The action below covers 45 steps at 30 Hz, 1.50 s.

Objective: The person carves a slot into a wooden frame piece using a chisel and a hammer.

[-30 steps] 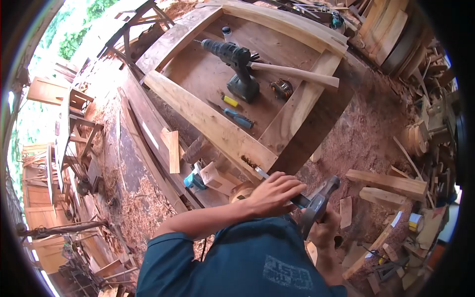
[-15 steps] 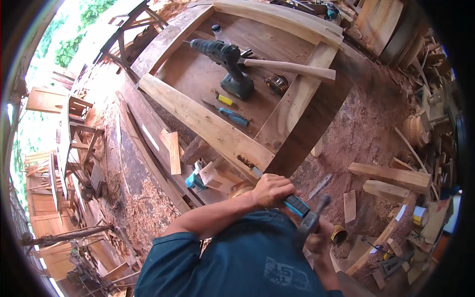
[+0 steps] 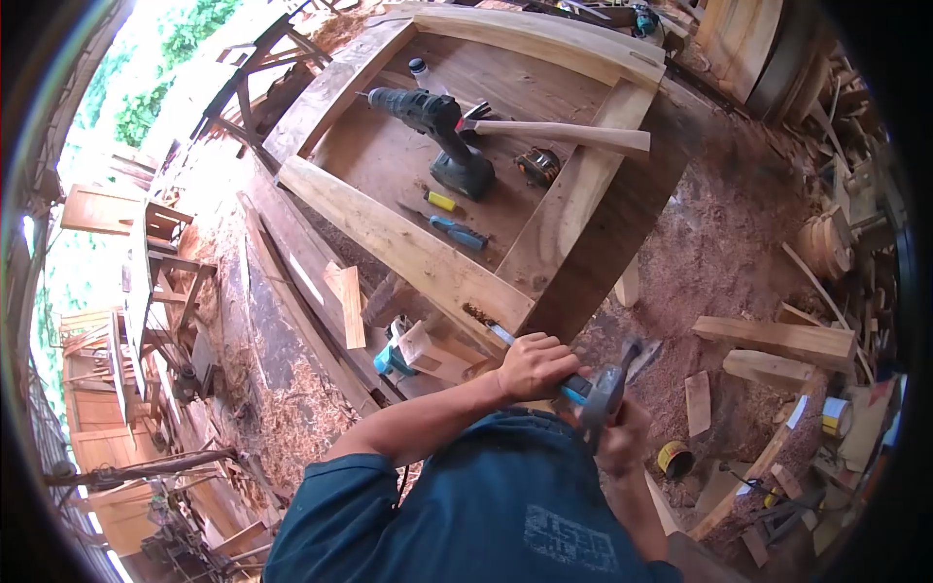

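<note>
My left hand (image 3: pixel 537 366) is wrapped around the blue-and-black handle of a chisel (image 3: pixel 577 390). The chisel's blade points up-left, its tip at a rough mortise (image 3: pixel 480 315) near the end of a pale wooden rail (image 3: pixel 408 245). In my closed right hand (image 3: pixel 625 439) is a hammer (image 3: pixel 604 396), its dark head right by the butt of the chisel handle; whether they touch I cannot tell. Most of the hammer's handle is hidden behind my hand.
On the panel inside the wooden frame lie a cordless drill (image 3: pixel 442 136), a second hammer (image 3: pixel 564 134), a tape measure (image 3: pixel 537 167), a blue-handled tool (image 3: pixel 459 232) and a yellow piece (image 3: pixel 440 200). Offcuts (image 3: pixel 777 340) and sawdust cover the ground. A teal power tool (image 3: pixel 391 358) sits below the rail.
My right hand has risen, bringing the hammer head up to the chisel's butt end. The left hand still grips the chisel at the mortise. The view has shifted slightly.
</note>
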Available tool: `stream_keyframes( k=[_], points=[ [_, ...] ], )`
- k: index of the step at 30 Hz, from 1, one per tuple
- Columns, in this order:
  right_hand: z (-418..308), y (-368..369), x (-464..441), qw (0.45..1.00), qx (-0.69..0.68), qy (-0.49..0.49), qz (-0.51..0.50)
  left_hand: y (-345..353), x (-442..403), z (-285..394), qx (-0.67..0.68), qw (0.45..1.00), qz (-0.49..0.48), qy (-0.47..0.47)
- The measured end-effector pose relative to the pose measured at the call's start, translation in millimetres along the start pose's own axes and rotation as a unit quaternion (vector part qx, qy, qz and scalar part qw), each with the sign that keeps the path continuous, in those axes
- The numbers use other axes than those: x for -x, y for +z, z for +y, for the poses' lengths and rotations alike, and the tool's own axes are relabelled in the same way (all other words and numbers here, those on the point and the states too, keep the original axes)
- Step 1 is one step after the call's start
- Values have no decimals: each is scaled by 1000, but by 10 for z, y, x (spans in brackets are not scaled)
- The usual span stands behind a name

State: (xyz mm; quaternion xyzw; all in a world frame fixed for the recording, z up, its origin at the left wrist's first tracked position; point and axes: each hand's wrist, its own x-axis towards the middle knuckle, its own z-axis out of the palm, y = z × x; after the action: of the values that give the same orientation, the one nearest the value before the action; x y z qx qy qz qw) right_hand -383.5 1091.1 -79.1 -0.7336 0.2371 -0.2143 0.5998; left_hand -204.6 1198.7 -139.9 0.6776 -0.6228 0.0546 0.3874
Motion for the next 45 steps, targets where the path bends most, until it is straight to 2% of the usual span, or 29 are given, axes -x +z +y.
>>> stream_keyframes(
  k=[3,6,7,10,11,14,15,18,20,23,26,29,31,34,36,37,40,42,43,45],
  points=[
    [329,-2,58,997,14,62,-35,21,-21,20,-36,999,-28,11],
    [1104,-31,158,995,-7,98,4,251,105,-37,-92,990,-103,14],
    [1110,-45,111,988,-6,151,-17,324,149,-54,-133,982,-135,10],
    [1477,1,82,984,-104,141,-37,437,218,-86,-182,965,-191,-5],
    [1484,-26,122,982,-94,158,-34,410,215,-81,-160,971,-175,-23],
    [1033,-140,185,999,-13,44,12,166,14,160,-71,986,-138,-69],
    [696,-215,80,999,9,-37,-4,90,-62,223,-32,988,-133,-73],
    [105,-293,-95,997,51,-49,7,-86,-220,267,28,987,-127,-95],
    [-172,-311,-257,977,161,-134,-28,-197,-312,245,27,991,-87,-95],
    [-339,-200,-434,963,178,-193,-66,-329,-396,202,33,992,10,-125],
    [-320,-202,-502,948,213,-191,-136,-286,-260,144,64,987,9,-148],
    [-317,-284,-552,934,258,-184,-165,-432,-278,132,121,972,-99,-174],
    [-355,-320,-557,939,258,-136,-182,-513,-335,42,151,955,-178,-184],
    [-452,-277,-669,947,217,-175,-158,-525,-372,-102,158,956,-192,-156],
    [-327,-321,-554,992,117,-28,-27,-373,-268,-93,156,978,-30,-137],
    [-270,-437,-603,992,117,-28,-27,-368,-264,-102,152,979,52,-126],
    [-459,-353,-824,988,141,-59,-32,-490,-374,-75,145,965,153,-155],
    [-506,-315,-946,997,77,16,-26,-414,-409,-183,124,966,162,-162],
    [-415,-343,-1030,997,65,7,-31,-408,-432,-231,119,965,156,-174],
    [-400,-328,-1162,994,84,59,-24,-404,-494,-312,105,965,123,-208]
  ],
)
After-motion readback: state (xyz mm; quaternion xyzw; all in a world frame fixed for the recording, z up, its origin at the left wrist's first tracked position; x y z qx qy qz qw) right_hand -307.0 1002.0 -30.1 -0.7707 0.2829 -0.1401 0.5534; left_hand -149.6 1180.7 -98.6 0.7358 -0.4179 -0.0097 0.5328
